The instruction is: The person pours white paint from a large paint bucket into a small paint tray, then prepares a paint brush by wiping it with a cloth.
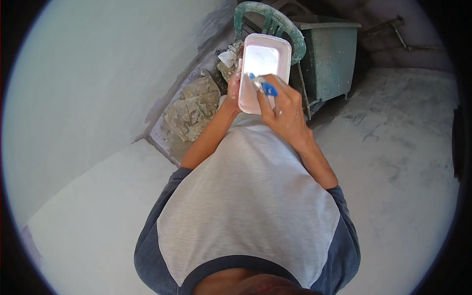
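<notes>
A pale pink rectangular tub (252, 102) with white liquid in it is held out in front of my body. My left hand (233, 89) grips the tub along its left side, with white spots on the fingers. Over the tub's right half, my right hand (283, 105) is closed around a blue-and-white brush (269, 89). The brush points down into the tub, and its lower end is blurred near the white liquid. White specks dot the back of my right hand.
Behind the tub stands a green plastic chair (295, 37) with white stains. A grey-green cabinet (332, 61) is to its right. Crumpled, stained sacking (194, 108) lies by the pale wall (108, 64) on the left. Pipes run along the wall at the upper right.
</notes>
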{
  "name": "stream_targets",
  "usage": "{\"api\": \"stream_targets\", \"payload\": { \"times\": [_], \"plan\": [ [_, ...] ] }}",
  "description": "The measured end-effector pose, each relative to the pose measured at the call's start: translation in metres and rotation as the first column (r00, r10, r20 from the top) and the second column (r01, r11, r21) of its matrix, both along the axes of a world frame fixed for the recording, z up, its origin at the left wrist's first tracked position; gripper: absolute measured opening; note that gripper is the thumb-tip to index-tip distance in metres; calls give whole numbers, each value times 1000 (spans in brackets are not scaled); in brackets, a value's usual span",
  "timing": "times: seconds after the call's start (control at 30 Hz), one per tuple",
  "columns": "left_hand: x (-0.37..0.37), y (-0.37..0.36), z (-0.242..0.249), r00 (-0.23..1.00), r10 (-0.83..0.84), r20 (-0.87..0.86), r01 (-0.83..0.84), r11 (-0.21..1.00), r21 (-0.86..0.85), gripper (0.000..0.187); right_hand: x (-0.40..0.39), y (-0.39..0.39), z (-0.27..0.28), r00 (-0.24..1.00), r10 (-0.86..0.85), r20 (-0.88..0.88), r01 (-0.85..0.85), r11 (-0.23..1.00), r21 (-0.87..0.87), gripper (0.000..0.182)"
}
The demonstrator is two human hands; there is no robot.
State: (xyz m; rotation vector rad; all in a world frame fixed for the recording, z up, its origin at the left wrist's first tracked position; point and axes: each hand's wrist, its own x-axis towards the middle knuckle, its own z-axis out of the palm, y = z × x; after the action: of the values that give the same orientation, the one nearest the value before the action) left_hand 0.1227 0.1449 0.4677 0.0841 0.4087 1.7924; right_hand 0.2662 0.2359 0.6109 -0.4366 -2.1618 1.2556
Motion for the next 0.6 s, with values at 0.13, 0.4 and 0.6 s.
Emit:
{"api": "stream_targets", "payload": {
  "times": [0.13, 0.4, 0.6],
  "plan": [
    [7, -1, 6, 999, -6, 43, 12, 992, -129, 61, -9, 25, -7, 986, -165, 3, 164, 983, 83, 27],
    [8, 4, 3, 1000, 12, 11, -11, 992, -129, 63, 20, 0, 2, 992, -20, 122, 17, 1000, 23, 26],
    [12, 7, -9, 995, -50, 88, 47, 998, 29, 63, 8, 11, -3, 992, -126, -29, 127, 991, 44, 26]
  ]
}}
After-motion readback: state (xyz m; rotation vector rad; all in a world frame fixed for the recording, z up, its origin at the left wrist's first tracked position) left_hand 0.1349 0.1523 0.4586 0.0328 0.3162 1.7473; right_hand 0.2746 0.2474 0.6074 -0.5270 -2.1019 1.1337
